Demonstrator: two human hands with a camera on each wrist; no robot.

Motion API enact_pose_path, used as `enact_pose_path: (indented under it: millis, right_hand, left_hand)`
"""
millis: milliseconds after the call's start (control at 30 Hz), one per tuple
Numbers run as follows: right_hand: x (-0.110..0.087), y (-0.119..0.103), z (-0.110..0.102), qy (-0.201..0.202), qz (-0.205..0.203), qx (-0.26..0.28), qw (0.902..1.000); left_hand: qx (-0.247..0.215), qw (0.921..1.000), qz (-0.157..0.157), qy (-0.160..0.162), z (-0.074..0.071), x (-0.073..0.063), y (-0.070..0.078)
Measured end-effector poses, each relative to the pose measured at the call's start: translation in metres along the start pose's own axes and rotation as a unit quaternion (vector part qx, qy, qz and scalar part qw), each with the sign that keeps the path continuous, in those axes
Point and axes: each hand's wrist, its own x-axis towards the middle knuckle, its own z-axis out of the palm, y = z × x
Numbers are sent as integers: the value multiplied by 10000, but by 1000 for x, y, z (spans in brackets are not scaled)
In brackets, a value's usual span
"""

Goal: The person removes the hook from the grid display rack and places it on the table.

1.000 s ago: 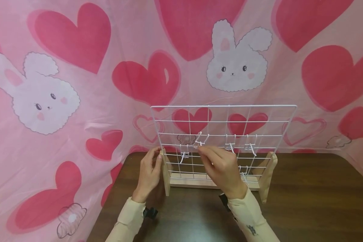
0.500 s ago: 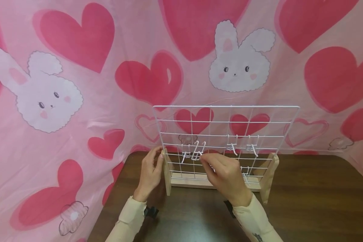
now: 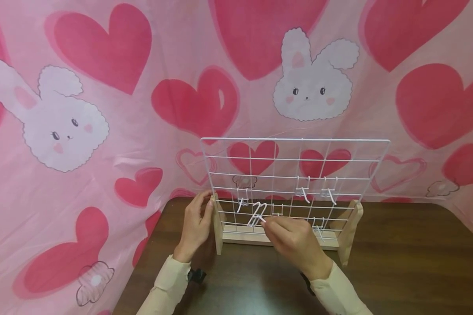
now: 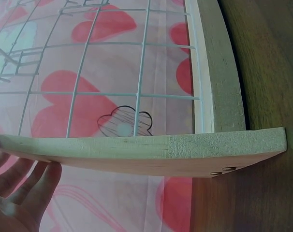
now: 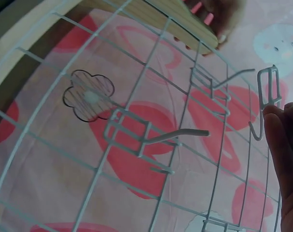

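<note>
A white wire grid panel (image 3: pixel 274 158) stands upright between two wooden side pieces. My left hand (image 3: pixel 195 225) grips the left wooden side piece (image 4: pixel 137 150) near its top; in the left wrist view its fingers (image 4: pixel 42 188) lie against the outer face. Between thumb and fingers, my right hand (image 3: pixel 297 240) pinches a white wire hook (image 3: pixel 256 214) by its prong. The hook's two bent ends point up and it is tilted, in front of the lower grid. In the right wrist view the hook (image 5: pixel 260 89) appears at the fingertips, apart from the hooks hung on the grid.
Several like hooks hang on the grid, among them one at left (image 3: pixel 242 202) and one at right (image 3: pixel 330 194). A wooden bar (image 3: pixel 244 236) joins the side pieces on the dark brown table (image 3: pixel 410 253). A pink cloth (image 3: pixel 252 109) with hearts and rabbits hangs behind.
My right hand has lowered the pinched hook from the middle grid rows toward the lower ones. Another hung hook behind the hand has come into sight. My left hand keeps its grip.
</note>
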Motion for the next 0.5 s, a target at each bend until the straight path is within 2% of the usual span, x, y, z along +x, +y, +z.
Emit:
enact_pose_path:
  millis: [267,500]
  right_hand:
    - [-16,-1,0,-548,-102,297,9980]
    - [-19,-2,4,-887,-224,484,9946]
  left_hand:
    - [54,9999,106,41,0,0,-1]
    - [88,9999,98,72,0,1,0]
